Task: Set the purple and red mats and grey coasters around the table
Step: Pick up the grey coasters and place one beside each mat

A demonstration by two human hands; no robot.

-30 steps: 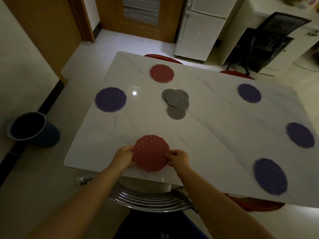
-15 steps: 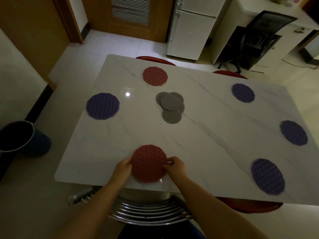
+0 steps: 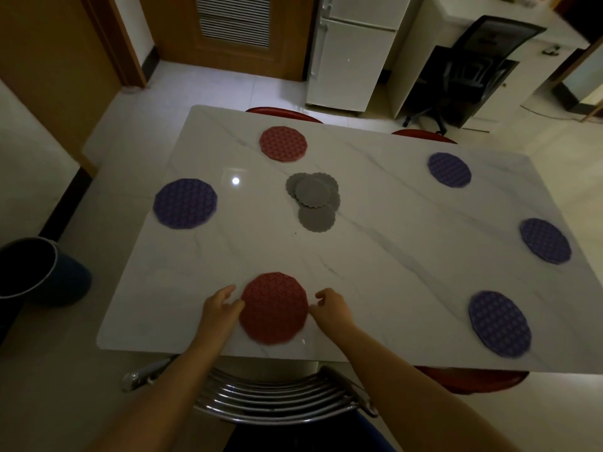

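A red mat (image 3: 274, 308) lies flat near the front edge of the white marble table (image 3: 391, 256). My left hand (image 3: 222, 308) is at its left edge and my right hand (image 3: 331, 306) at its right edge. Both have loosened fingers, with only the fingertips touching the rim. A second red mat (image 3: 283, 144) lies at the far side. Purple mats lie at the left end (image 3: 185, 203), far right (image 3: 449, 169), right end (image 3: 545, 241) and front right (image 3: 499, 323). Several grey coasters (image 3: 313, 199) are piled at the table's middle.
A metal chair back (image 3: 277, 399) stands right below me at the front edge. Red chair seats show at the far side (image 3: 284, 111) and under the front right edge (image 3: 470, 381). A dark bin (image 3: 36, 272) stands on the floor to the left.
The red mat came down from a slight lift to lie flat near the front edge. Both hands loosened their grip and now sit at its sides.
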